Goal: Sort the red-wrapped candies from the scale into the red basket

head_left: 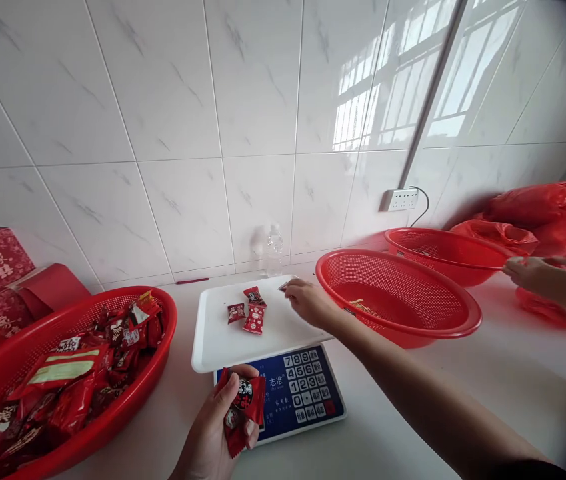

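Observation:
My left hand (pixel 223 427) is closed around several small red snack packets (pixel 247 400), held just over the front of a blue electronic scale (pixel 307 390). My right hand (pixel 305 300) reaches across the scale's white tray (pixel 213 347), its fingers pinched on a small packet (pixel 283 287) at the tray's far right edge. Three red packets (pixel 249 310) lie on the tray, just left of that hand.
A red basket (pixel 3 373) full of red packets sits at the left. Two red mesh baskets (pixel 463 320) (pixel 463 260) stand at the right, and another person's hand (pixel 543 277) holds the rim of the farther one. Red plastic bags (pixel 553 210), a water bottle (pixel 275 250) and a power strip (pixel 401 199) line the tiled wall.

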`<state>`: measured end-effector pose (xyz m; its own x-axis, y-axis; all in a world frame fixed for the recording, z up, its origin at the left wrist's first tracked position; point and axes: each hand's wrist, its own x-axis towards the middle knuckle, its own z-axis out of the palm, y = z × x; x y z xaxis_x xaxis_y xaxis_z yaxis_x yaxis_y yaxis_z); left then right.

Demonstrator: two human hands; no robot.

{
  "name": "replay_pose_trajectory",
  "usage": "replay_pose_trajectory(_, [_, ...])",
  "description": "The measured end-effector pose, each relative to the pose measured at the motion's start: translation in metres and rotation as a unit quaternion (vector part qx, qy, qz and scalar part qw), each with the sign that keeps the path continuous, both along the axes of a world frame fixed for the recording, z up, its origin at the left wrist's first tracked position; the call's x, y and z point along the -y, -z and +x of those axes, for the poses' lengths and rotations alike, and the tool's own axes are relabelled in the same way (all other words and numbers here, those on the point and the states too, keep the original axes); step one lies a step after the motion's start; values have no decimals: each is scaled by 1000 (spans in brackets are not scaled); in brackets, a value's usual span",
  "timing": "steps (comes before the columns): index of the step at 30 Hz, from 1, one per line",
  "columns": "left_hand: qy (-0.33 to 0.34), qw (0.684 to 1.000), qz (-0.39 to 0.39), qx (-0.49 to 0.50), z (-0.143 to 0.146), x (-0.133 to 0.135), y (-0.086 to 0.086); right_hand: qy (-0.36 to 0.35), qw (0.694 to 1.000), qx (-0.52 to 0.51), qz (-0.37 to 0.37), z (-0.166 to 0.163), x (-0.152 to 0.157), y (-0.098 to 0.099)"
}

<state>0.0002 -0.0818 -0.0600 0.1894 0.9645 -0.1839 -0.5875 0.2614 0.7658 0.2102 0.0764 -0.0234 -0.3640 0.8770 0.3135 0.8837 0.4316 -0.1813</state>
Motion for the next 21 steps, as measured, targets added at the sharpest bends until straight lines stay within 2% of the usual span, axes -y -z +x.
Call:
replay_pose_trajectory(5, [-6,1000,-16,-13,-1,1,-2,137,990,12,26,50,3,-25])
replay_pose_trajectory(7, [-9,1000,-18,-16,-1,2,-3,176,984,26,22,62,4,-27])
replay_pose_trajectory(9, [-7,1000,-17,-18,0,2,-4,181,982,40,17,61,5,-22])
replay_pose_trajectory(11, [-10,1000,-18,-20,0,2,-4,127,991,44,-2,48,8,-13])
replay_pose_trajectory(14, [-13,999,-20,-22,0,1,-2,-32,998,30,-46,15,15,-1])
replay_pose_trajectory(17, [-4,1000,-10,-24,-2,0,0,-167,984,30,-57,-17,20,3])
replay_pose_trajectory(21, [1,1000,-1,-30,-3,0,1,-264,963,43,-27,-39,19,3])
